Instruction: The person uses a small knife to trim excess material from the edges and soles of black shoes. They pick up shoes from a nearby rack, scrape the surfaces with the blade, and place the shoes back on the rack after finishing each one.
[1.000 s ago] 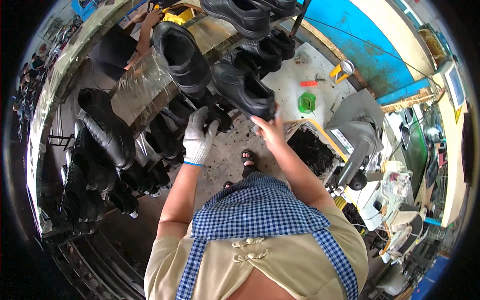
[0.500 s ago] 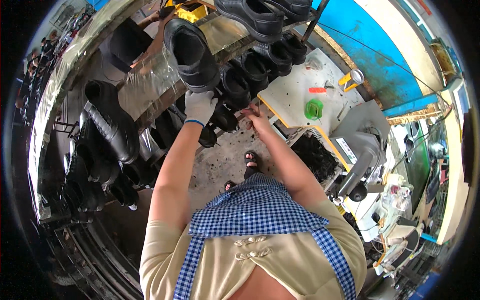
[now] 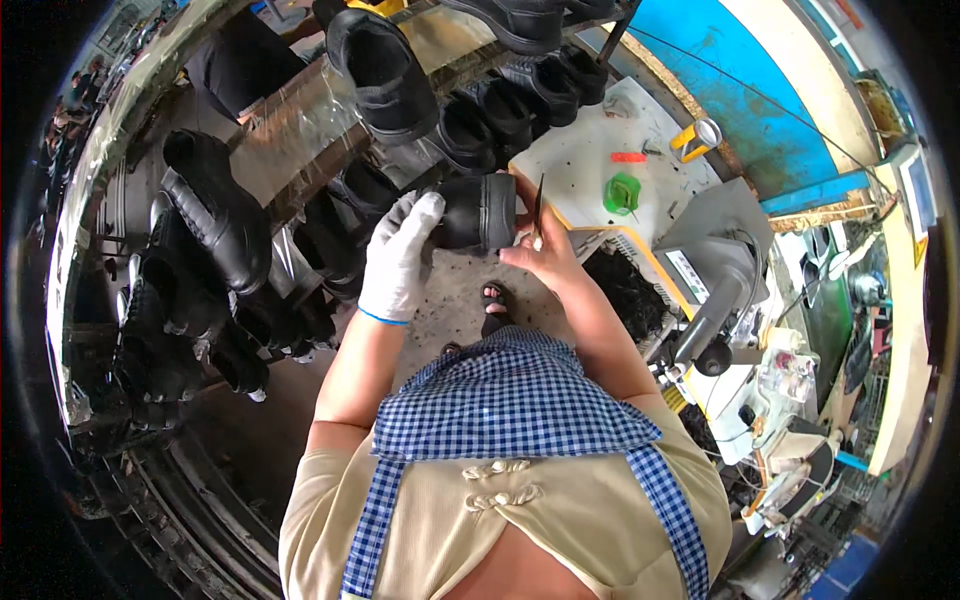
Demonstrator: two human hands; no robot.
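A black shoe [image 3: 475, 213] lies sideways in front of me, its heel toward the right. My left hand [image 3: 396, 262], in a white glove, grips it at the left end. My bare right hand [image 3: 548, 258] is by the heel, its fingers partly behind the shoe. Between thumb and fingers it holds a thin dark pointed tool [image 3: 540, 205], tip up; its exact kind cannot be made out. Just above, another black shoe [image 3: 385, 85] rests on the rack's upper shelf.
Several black shoes hang on the rack [image 3: 305, 185] at left. To the right, a white worktable [image 3: 580, 160] bears a green tape dispenser-like object [image 3: 621, 194], a red piece [image 3: 628, 157] and a yellow can [image 3: 695, 140]. A grey machine [image 3: 715, 260] stands beside it. Beyond the rack is another person [image 3: 240, 65].
My left hand has drawn a shoe off the rack toward me and turned it sideways. My right hand has come up beside its heel, and the pointed tool now shows upright.
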